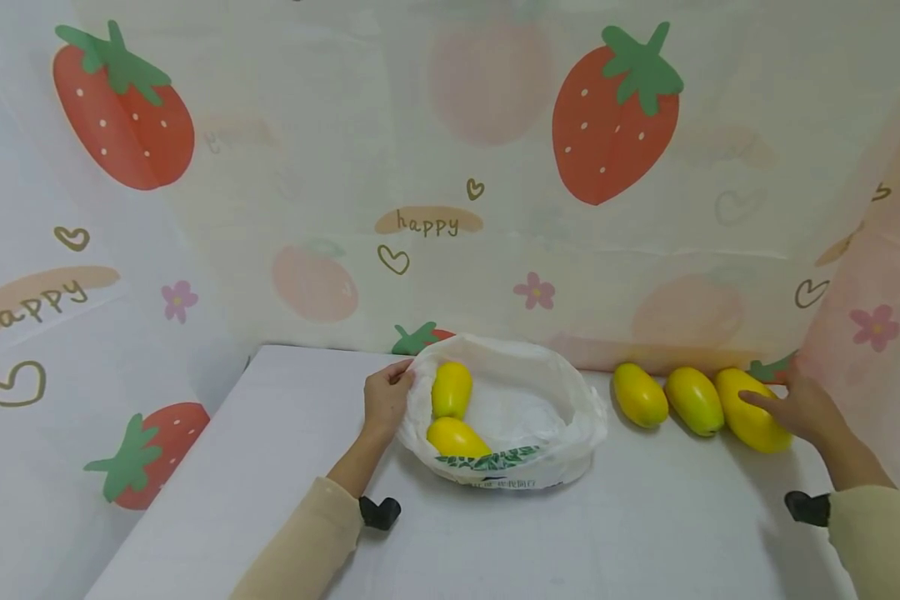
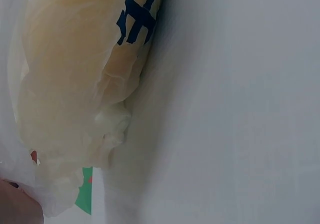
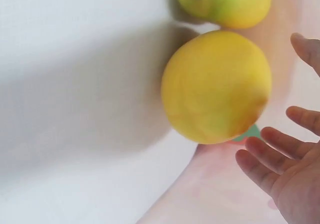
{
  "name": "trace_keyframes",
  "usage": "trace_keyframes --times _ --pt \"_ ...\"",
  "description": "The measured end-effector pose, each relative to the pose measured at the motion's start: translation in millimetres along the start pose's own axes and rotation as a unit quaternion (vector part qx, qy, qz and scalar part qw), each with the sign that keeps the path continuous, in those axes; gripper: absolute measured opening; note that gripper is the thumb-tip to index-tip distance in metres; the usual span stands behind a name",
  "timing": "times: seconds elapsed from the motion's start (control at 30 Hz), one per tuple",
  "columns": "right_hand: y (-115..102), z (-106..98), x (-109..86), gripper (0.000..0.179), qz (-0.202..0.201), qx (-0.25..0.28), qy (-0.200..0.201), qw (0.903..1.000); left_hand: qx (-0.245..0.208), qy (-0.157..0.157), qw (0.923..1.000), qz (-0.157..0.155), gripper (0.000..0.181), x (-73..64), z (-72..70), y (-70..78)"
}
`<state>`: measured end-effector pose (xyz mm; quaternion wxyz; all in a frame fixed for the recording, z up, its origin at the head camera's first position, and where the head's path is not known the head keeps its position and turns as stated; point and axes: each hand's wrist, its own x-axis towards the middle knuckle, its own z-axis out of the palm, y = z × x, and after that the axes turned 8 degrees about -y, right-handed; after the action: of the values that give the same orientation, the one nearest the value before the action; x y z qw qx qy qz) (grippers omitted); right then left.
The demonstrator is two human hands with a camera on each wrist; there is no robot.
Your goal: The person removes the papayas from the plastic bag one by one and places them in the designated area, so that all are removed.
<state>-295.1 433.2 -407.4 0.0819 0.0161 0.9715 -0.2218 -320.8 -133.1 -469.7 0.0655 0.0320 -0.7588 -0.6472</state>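
A white plastic bag (image 1: 570, 450) stands with its mouth spread wide, two yellow mangoes (image 1: 452, 390) lying inside against its left wall. My left hand (image 1: 387, 402) pinches the bag's left rim between thumb and fingers. In the left wrist view, the side of the bag (image 2: 70, 84) fills the left part, with only a bit of the hand showing. At the right, my right hand (image 1: 808, 410) reaches over the rightmost mango (image 3: 215, 89), fingers spread. In the right wrist view the fingers are apart from that mango.
Beside the rightmost mango, two more mangoes, a middle one (image 1: 694, 402) and a left one (image 1: 641, 395), lie in a row near the table's back edge. A strawberry-print cloth (image 1: 435, 150) hangs behind and at both sides of the white table (image 1: 622, 533).
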Motion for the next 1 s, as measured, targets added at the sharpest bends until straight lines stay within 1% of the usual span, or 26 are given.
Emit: trace_keyframes --times 0.17,0.27,0.4,0.53,0.7,0.87,1.0 --pt "-16.9 -7.4 -3.6 0.091 -0.026 -0.007 0.01 0.9996 0.004 0.004 1.0 -0.003 0.029 0.0 0.3 0.2" --pt "-29.9 -9.5 -7.5 0.09 -0.034 -0.004 0.003 0.9994 0.005 0.006 1.0 -0.002 0.029 -0.5 0.1 0.9" --pt "-49.8 -5.7 -13.5 0.086 -0.046 0.021 0.003 0.9987 0.008 0.005 1.0 -0.001 0.029 -1.1 0.0 1.7" --pt "-69.9 -0.1 -18.2 0.085 -0.07 0.026 0.016 0.9971 0.012 0.004 0.9999 0.001 0.029 -1.4 0.2 2.3" --pt "-91.1 6.7 -19.9 0.08 -0.108 0.043 0.046 0.9922 0.013 0.003 0.9999 0.001 0.029 -1.5 0.9 2.5" --pt "-112.1 10.3 -22.4 0.075 -0.144 0.06 0.057 0.9861 0.012 0.0 0.9999 -0.003 0.029 -2.7 1.2 3.8" --pt "-128.4 14.0 -25.1 0.073 -0.162 0.078 0.052 0.9823 0.011 -0.001 0.9999 -0.006 0.03 -2.9 1.8 4.4"
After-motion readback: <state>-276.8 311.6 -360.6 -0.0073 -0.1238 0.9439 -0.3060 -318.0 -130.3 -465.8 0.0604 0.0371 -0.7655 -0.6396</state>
